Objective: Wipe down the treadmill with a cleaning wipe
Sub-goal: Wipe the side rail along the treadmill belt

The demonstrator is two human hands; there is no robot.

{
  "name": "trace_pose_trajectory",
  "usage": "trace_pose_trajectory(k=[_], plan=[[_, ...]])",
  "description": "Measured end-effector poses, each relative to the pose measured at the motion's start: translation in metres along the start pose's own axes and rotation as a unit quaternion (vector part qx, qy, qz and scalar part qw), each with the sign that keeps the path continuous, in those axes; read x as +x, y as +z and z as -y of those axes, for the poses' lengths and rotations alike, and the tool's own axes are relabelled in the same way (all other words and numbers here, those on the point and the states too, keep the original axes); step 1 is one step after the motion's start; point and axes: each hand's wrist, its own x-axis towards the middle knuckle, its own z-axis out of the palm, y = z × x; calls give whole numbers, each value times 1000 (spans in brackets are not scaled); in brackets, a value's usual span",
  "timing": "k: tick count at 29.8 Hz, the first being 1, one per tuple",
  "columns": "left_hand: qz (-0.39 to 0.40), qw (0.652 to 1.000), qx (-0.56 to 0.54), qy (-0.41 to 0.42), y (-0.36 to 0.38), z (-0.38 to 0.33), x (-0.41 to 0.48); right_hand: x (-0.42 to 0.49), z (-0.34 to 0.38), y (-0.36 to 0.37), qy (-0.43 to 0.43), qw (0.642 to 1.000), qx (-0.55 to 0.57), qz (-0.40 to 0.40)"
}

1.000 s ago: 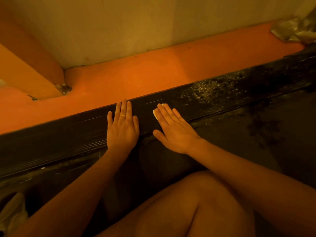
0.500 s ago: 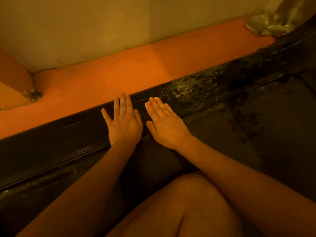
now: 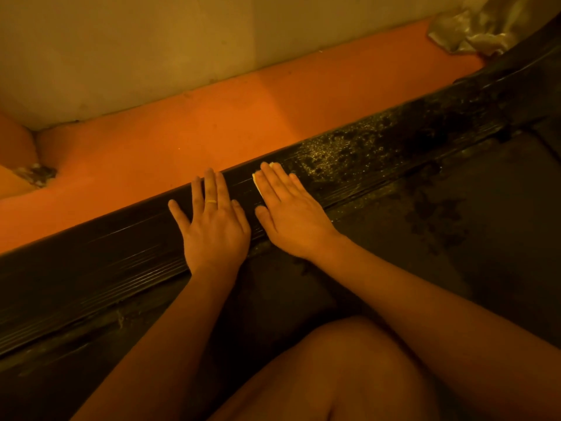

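Left hand [image 3: 214,227] lies flat on the rail [image 3: 106,256]; flat right hand [image 3: 293,215] presses the wipe [image 3: 257,181], likely limp, best pinned under fingers.

side rail [image 3: 121,268]: dark, ribbed lengthwise, slight sheen, plastic-looking | rail's right stretch: dull, gritty speckles | wipe [image 3: 257,182] on rail: pale, soft, matt | belt [image 3: 455,238] nearside of rail: dark, matt, blotchy | floor [image 3: 182,141] beyond rail: orange, smooth, matt | wall [image 3: 151,56] beyond rail: pale, matt | crumpled sheet [image 3: 473,34] at rail's far end: glossy, plastic-looking
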Motion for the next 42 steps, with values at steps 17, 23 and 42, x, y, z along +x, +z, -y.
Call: trace_pose_trajectory(k=[17, 23, 42], plan=[[7, 1000, 2, 4, -1, 1, -1, -72, -70, -5, 130, 991, 9, -37], [8, 1000, 6, 5, -1, 1, 0, -73, -51, 7, 44, 999, -4, -25], [2, 1000, -2, 2, -1, 0, -2, -81, -170, -29, 233, 970, -1, -63]])
